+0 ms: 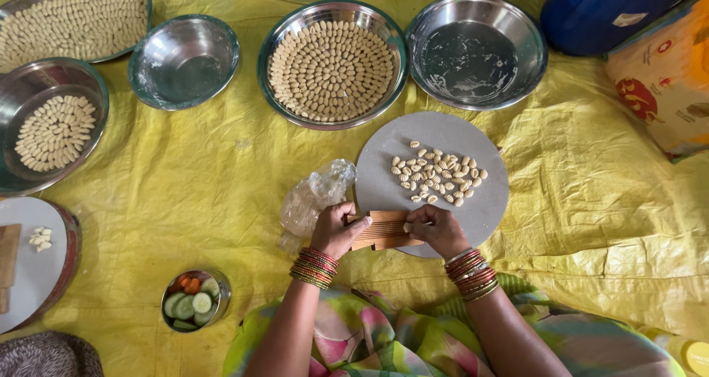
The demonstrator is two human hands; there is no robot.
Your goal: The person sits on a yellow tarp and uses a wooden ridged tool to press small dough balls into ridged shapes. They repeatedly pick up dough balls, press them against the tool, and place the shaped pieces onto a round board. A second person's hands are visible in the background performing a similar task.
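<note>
Two hands, left and right, gripping opposite ends of ridged wooden board between them.

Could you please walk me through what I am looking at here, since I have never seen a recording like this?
There is one picture, taken from a camera on a person's head, looking down at their own two bare hands. The left hand steadies a small ridged wooden board, and the right hand presses a bit of dough on it. Both rest at the edge of a round grey board carrying a pile of small shaped dough pieces. Everything lies on a yellow sheet. Beyond are steel bowls: one full of arranged pieces, one empty. A clear plastic bag sits by the left hand, and a small dish of sliced vegetables nearer the person.
</note>
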